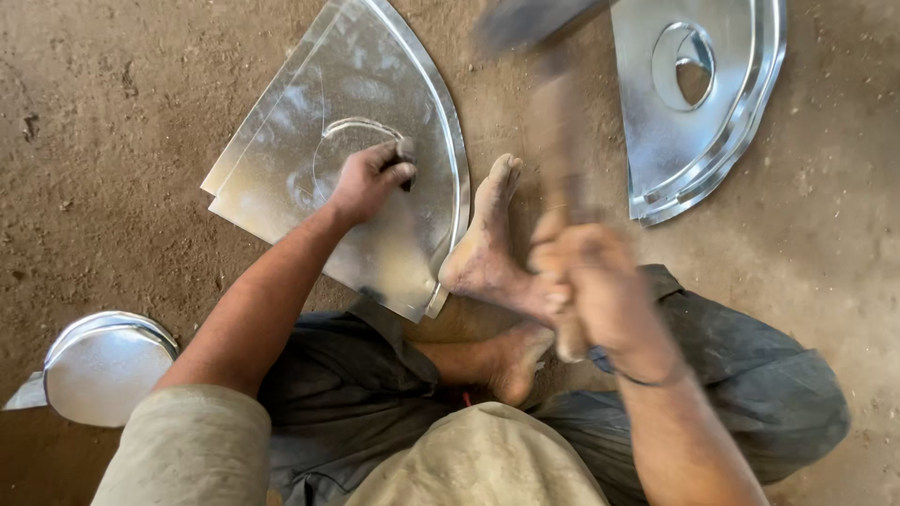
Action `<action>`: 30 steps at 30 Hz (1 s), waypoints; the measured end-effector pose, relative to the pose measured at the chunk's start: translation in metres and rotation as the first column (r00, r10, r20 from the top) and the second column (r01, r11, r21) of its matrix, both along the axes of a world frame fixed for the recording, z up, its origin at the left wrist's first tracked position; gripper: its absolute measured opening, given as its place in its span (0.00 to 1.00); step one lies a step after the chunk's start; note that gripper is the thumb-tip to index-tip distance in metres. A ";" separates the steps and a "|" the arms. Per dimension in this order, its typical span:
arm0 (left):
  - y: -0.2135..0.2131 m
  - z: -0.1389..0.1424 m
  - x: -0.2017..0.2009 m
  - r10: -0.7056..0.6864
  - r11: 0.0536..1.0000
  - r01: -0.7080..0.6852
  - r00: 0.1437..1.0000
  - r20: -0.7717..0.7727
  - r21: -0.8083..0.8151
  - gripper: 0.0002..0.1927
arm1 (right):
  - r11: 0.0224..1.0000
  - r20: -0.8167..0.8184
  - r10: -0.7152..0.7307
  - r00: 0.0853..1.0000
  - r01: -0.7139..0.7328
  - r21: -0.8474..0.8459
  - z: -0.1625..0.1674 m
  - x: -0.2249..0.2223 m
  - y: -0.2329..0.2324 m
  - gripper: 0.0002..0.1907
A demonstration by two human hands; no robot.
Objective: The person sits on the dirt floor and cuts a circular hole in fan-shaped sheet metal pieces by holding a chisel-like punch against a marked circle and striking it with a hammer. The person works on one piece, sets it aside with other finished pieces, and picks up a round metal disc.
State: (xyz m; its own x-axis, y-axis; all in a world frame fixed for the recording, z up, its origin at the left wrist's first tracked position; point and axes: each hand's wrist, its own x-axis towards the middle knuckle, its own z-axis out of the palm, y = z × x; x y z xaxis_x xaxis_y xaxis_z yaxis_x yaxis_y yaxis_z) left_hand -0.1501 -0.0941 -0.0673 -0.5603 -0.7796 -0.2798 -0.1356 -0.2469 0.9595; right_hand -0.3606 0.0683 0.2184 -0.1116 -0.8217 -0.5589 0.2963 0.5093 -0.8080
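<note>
My left hand grips a short dark chisel and presses it upright against a fan-shaped sheet of shiny metal lying on the dirt floor. A curved cut line arcs just above the chisel. My right hand is closed on the wooden handle of a hammer, raised and blurred by motion; its dark head shows near the top edge. My bare foot rests on the sheet's right rim.
A second fan-shaped metal sheet with a round hole and a folded rim lies at the top right. A round metal disc sits at the lower left. Brown dirt floor surrounds everything; my crossed legs fill the bottom.
</note>
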 end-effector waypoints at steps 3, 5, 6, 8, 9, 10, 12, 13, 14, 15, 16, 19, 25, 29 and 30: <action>0.003 -0.004 0.002 -0.039 0.983 0.045 0.999 0.037 -0.180 0.13 | 0.856 -0.003 -0.094 0.996 0.079 -0.512 0.024 0.006 -0.005 0.20; 0.003 -0.004 0.005 -0.079 0.970 0.083 0.997 0.025 -0.228 0.13 | 0.699 0.071 -0.163 0.984 0.166 -0.696 -0.003 0.022 -0.004 0.16; 0.002 -0.003 0.006 -0.084 0.966 0.091 0.996 0.038 -0.243 0.13 | 0.668 -0.298 -0.231 0.926 -0.072 -0.741 -0.035 0.033 -0.009 0.12; -0.002 -0.001 0.007 -0.056 0.973 0.062 0.998 0.030 -0.224 0.13 | 0.960 -0.461 0.049 0.886 -0.170 -0.223 -0.079 0.043 -0.008 0.10; -0.004 -0.001 0.008 -0.049 0.981 0.050 0.999 0.011 -0.186 0.12 | 0.918 -0.100 0.215 0.972 -0.166 0.360 -0.088 0.044 -0.006 0.08; -0.006 0.000 0.007 -0.047 0.986 0.045 0.999 -0.010 -0.158 0.12 | 0.910 -0.088 0.180 0.980 -0.132 0.393 -0.091 0.041 -0.003 0.06; -0.007 0.000 0.007 -0.032 1.000 0.031 0.982 -0.186 -0.006 0.11 | 0.897 -0.086 0.123 0.989 -0.074 0.436 -0.069 0.025 0.005 0.05; -0.007 -0.001 0.007 -0.002 0.993 0.033 0.966 -0.260 0.112 0.11 | 0.961 -0.077 0.069 0.995 -0.046 0.272 -0.048 0.016 0.007 0.09; -0.005 -0.002 0.007 -0.057 0.997 0.063 0.987 -0.149 0.034 0.10 | 0.993 -0.056 0.009 0.998 -0.002 0.117 -0.024 0.007 0.011 0.14; -0.003 -0.003 0.008 -0.106 0.993 0.104 0.994 -0.036 -0.061 0.09 | 0.999 0.031 -0.036 0.999 0.037 -0.027 -0.005 -0.002 0.015 0.21; -0.002 -0.004 0.008 -0.134 0.974 0.145 0.988 0.074 -0.173 0.09 | 0.979 0.116 -0.057 0.992 0.079 -0.188 0.008 -0.008 0.015 0.27; 0.002 -0.004 0.012 -0.157 0.939 0.183 0.981 0.112 -0.291 0.09 | 0.781 -0.145 -0.237 0.961 0.099 -0.617 -0.009 0.003 0.015 0.23; -0.008 0.006 0.015 -0.170 0.970 0.169 0.985 0.009 -0.173 0.10 | 0.904 -0.187 0.155 0.970 -0.063 0.423 -0.102 0.048 0.014 0.08; -0.005 0.002 0.014 -0.156 0.976 0.155 0.988 0.007 -0.150 0.11 | 0.998 -0.027 0.022 0.999 -0.021 0.055 -0.024 0.020 0.019 0.14; -0.003 0.000 0.015 -0.180 0.968 0.188 0.981 0.066 -0.165 0.12 | 0.981 0.043 0.051 0.998 -0.042 -0.188 -0.004 0.011 0.018 0.19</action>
State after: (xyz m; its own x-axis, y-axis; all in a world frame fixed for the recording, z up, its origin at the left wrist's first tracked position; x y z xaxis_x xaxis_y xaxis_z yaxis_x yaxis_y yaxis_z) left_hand -0.1350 -0.0973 -0.0677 -0.6872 -0.7028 -0.1839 -0.2124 -0.0476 0.9760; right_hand -0.3497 0.0859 0.2143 -0.0481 -0.9157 -0.3989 0.3162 0.3649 -0.8757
